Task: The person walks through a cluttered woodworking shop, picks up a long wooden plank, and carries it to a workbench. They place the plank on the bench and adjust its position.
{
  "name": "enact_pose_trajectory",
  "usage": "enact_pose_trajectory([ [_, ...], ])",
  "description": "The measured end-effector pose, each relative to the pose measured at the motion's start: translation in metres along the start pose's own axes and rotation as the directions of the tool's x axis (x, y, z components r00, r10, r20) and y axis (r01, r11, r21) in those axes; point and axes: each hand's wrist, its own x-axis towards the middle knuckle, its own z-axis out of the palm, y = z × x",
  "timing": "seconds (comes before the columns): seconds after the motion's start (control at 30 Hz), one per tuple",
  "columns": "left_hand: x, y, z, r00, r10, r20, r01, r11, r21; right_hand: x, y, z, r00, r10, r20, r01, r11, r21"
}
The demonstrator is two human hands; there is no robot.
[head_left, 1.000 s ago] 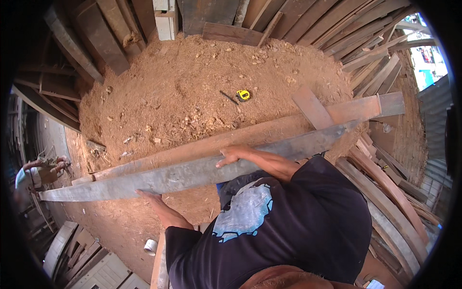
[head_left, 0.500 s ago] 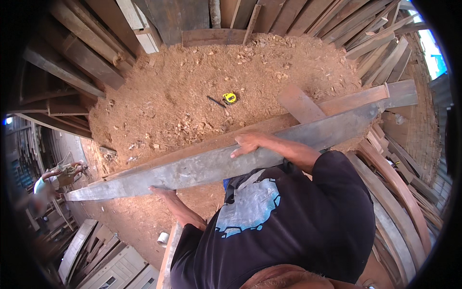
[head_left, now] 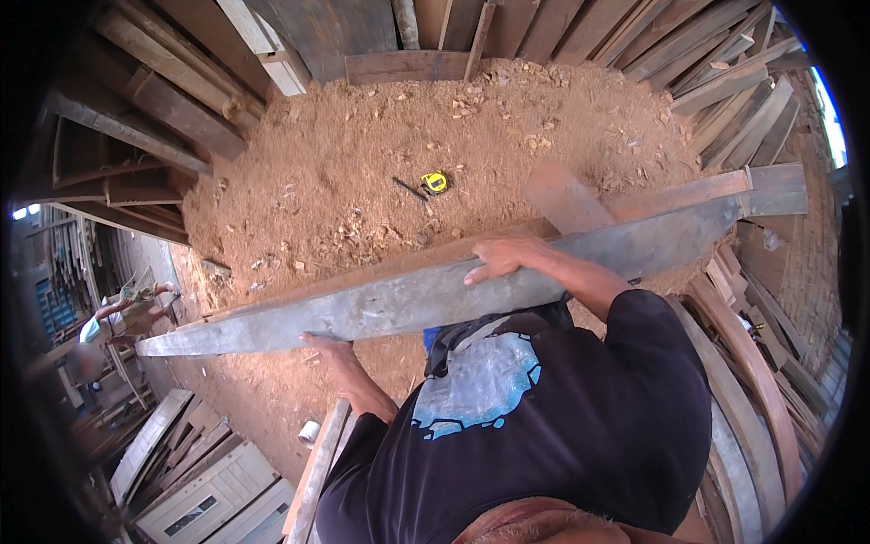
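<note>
A long grey plank (head_left: 399, 304) runs slantwise across the view in front of my body, rising toward the right. My right hand (head_left: 503, 257) is hooked over its far edge, thumb on the broad grey face and fingers partly hidden behind. Farther left, my left hand (head_left: 332, 348) grips the near edge, its fingers largely hidden by the wood. Just beyond the plank, a reddish-brown board (head_left: 435, 257) lies along it, and a shorter brown board (head_left: 569, 199) sticks out at an angle near the right.
A yellow tape measure (head_left: 435, 183) and a dark pen-like marker (head_left: 410, 189) lie on the sawdust-covered ground (head_left: 344, 145). Stacked timber (head_left: 190, 118) borders the far side. Curved wooden pieces (head_left: 752, 363) lie at right. Another person (head_left: 118, 322) is at far left, near pale panels (head_left: 208, 494).
Both hands and the plank appear slightly farther right and up in the picture. The view itself has shifted a little. Both hands keep hold of the plank.
</note>
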Motion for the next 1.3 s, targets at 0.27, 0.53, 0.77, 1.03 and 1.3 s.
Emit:
enact_pose_trajectory([
  [0.27, 0.009, -0.053, 0.017, 0.998, -0.066, -0.023, 0.065, 0.996, -0.060, 0.029, 0.064, 0.026, 0.971, 0.239, -0.022, -0.237, 0.943, -0.234],
  [0.53, 0.083, -0.109, -0.049, 0.973, 0.224, -0.056, -0.224, 0.975, -0.003, 0.051, 0.015, 0.057, 0.963, 0.207, -0.171, -0.246, 0.934, -0.259],
  [0.77, 0.027, -0.018, -0.070, 0.934, -0.316, 0.170, 0.311, 0.949, 0.058, 0.192, -0.094, 0.046, 0.989, 0.091, -0.120, -0.124, 0.947, -0.296],
  [1.03, 0.197, 0.135, -0.164, 0.971, 0.034, -0.238, -0.041, 0.999, -0.022, 0.392, -0.241, 0.105, 0.993, 0.082, 0.090, -0.076, 0.995, -0.071],
  [1.3, 0.269, 0.187, -0.147, 0.973, 0.213, -0.092, -0.231, 0.924, -0.306, 0.428, -0.288, 0.159, 0.968, 0.161, 0.194, -0.157, 0.987, -0.032],
])
